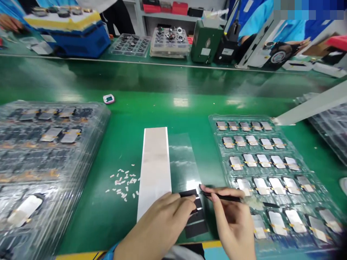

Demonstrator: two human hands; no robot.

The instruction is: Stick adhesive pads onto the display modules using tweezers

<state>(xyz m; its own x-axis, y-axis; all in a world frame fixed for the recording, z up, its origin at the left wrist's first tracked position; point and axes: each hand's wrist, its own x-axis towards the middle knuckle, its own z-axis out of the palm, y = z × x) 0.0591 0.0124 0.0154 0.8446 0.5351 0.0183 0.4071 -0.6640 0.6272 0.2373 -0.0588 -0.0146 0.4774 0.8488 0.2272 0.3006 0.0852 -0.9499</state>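
Note:
My right hand (pixel 235 220) grips black tweezers (pixel 229 197), their tips near the top right corner of a clear film sheet's black strips (pixel 196 229). With its fingers bent and close together, my left hand (pixel 165 220) presses on these strips and covers part of them. The clear film (pixel 183 155) lies flat on the green table, beside a long beige strip with white edges (pixel 155 162). My left hand overlaps the lower end of that beige strip. Small pale scraps (pixel 126 182) are scattered to its left.
A clear tray of small silver-backed modules (pixel 262 160) lies on the right. Stacked clear trays (pixel 81 151) stand at the left. A small pink-edged device (pixel 108 99) sits farther back. Beyond, a shelf bears a blue box (pixel 78 39) and a green box (pixel 206 41); people are behind it.

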